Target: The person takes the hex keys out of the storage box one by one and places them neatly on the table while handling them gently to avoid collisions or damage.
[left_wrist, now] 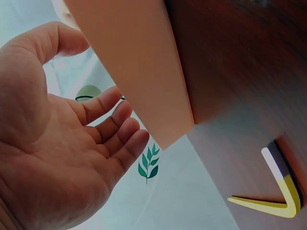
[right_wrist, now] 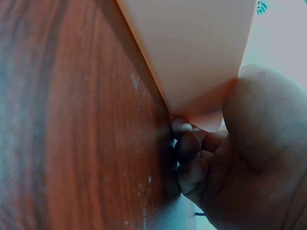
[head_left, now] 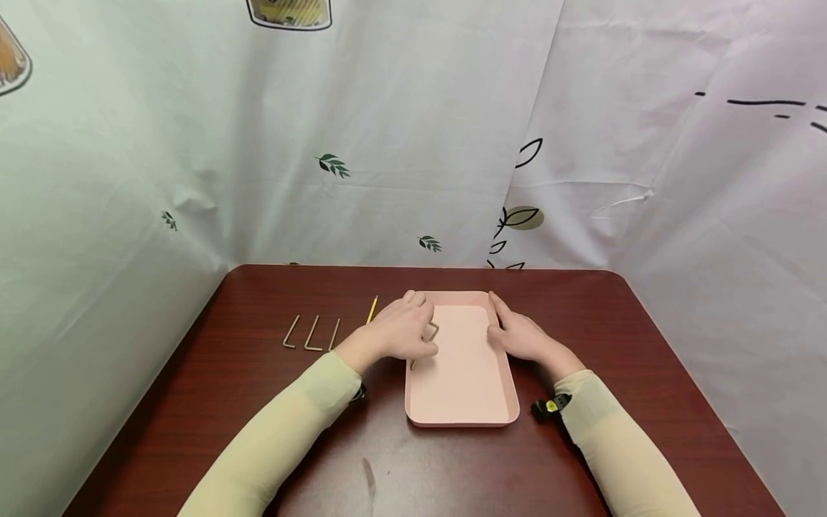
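Note:
A pink tray (head_left: 461,388) lies lengthwise on the table. My left hand (head_left: 402,330) reaches over its left rim. In the left wrist view the fingers (left_wrist: 127,136) are loosely bent beside the tray wall, with nothing visible between them and the thumb. A brass-coloured hex key (head_left: 435,330) lies inside the tray at the left, partly hidden under that hand. At the opposite side, my right hand (head_left: 523,337) grips the tray wall, thumb over the rim and fingers low on the outside. Left of the tray, a yellow hex key (head_left: 372,309) is partly covered by the left hand.
Several more L-shaped hex keys, among them one at the far left (head_left: 291,334) and one beside it (head_left: 313,336), lie in a row on the dark red table (head_left: 581,301). White patterned cloth (head_left: 388,108) hangs behind and along both sides.

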`<state>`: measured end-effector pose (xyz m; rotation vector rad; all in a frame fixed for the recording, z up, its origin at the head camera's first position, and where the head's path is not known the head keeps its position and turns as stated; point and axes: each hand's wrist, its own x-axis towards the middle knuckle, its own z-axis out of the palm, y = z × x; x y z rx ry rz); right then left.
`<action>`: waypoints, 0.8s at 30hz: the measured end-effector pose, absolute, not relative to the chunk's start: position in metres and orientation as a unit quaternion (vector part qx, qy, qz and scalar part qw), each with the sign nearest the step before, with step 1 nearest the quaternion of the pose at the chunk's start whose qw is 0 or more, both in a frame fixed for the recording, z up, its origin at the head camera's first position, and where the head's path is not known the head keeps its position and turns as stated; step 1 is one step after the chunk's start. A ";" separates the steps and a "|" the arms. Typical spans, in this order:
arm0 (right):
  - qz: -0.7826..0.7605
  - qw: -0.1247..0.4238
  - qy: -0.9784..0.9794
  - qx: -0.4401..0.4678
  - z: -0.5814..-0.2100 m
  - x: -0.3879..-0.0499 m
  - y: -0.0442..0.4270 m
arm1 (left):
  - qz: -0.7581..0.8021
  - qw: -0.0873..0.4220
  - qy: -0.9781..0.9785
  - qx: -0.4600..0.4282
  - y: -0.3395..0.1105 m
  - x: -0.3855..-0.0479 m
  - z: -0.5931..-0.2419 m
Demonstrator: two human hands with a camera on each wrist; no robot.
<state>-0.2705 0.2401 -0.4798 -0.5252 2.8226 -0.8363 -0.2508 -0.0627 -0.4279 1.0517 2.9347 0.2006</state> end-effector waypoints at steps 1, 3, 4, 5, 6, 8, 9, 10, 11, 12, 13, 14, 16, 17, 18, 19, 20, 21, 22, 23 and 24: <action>-0.279 0.075 0.941 -0.175 -0.480 -0.271 0.240 | 0.063 0.011 0.939 0.338 -0.062 -0.252 -0.428; -0.279 0.074 0.941 -0.174 -0.480 -0.271 0.240 | 0.060 0.016 0.939 0.339 -0.059 -0.252 -0.429; -0.279 0.074 0.942 -0.174 -0.480 -0.271 0.240 | 0.059 0.018 0.939 0.340 -0.058 -0.253 -0.429; -0.279 0.074 0.941 -0.174 -0.480 -0.271 0.240 | 0.057 0.021 0.938 0.341 -0.057 -0.253 -0.430; -0.279 0.075 0.941 -0.174 -0.480 -0.271 0.240 | 0.055 0.022 0.938 0.341 -0.057 -0.254 -0.431; -0.280 0.076 0.941 -0.174 -0.480 -0.271 0.240 | 0.053 0.024 0.937 0.344 -0.055 -0.255 -0.432; -0.280 0.077 0.941 -0.174 -0.480 -0.271 0.240 | 0.052 0.024 0.937 0.346 -0.055 -0.256 -0.434; -0.280 0.077 0.941 -0.174 -0.480 -0.271 0.239 | 0.050 0.024 0.936 0.348 -0.055 -0.257 -0.435; -0.280 0.078 0.941 -0.175 -0.479 -0.271 0.239 | 0.050 0.025 0.935 0.349 -0.054 -0.257 -0.436; -0.279 0.078 0.941 -0.175 -0.479 -0.271 0.239 | 0.049 0.025 0.935 0.350 -0.054 -0.258 -0.437; -0.280 0.078 0.941 -0.176 -0.479 -0.271 0.239 | 0.049 0.024 0.935 0.351 -0.054 -0.258 -0.438; -0.280 0.077 0.941 -0.176 -0.479 -0.271 0.239 | 0.048 0.024 0.935 0.351 -0.053 -0.259 -0.439; -0.280 0.076 0.940 -0.177 -0.478 -0.271 0.239 | 0.044 0.025 0.935 0.351 -0.053 -0.260 -0.440; -0.280 0.076 0.941 -0.177 -0.478 -0.271 0.239 | 0.041 0.025 0.936 0.350 -0.053 -0.260 -0.440; -0.279 0.076 0.941 -0.177 -0.478 -0.271 0.239 | 0.038 0.025 0.936 0.350 -0.052 -0.260 -0.440; -0.280 0.076 0.940 -0.177 -0.478 -0.271 0.239 | 0.035 0.026 0.936 0.349 -0.052 -0.261 -0.441; -0.281 0.076 0.940 -0.176 -0.478 -0.271 0.239 | 0.032 0.028 0.936 0.348 -0.051 -0.261 -0.441; -0.282 0.077 0.940 -0.176 -0.478 -0.271 0.239 | 0.028 0.030 0.937 0.347 -0.051 -0.262 -0.442; -0.283 0.078 0.940 -0.176 -0.478 -0.271 0.239 | 0.024 0.032 0.938 0.346 -0.050 -0.262 -0.443; -0.283 0.078 0.940 -0.175 -0.479 -0.271 0.240 | 0.021 0.034 0.938 0.344 -0.050 -0.262 -0.443; -0.284 0.078 0.940 -0.175 -0.479 -0.271 0.240 | 0.019 0.036 0.939 0.342 -0.049 -0.262 -0.444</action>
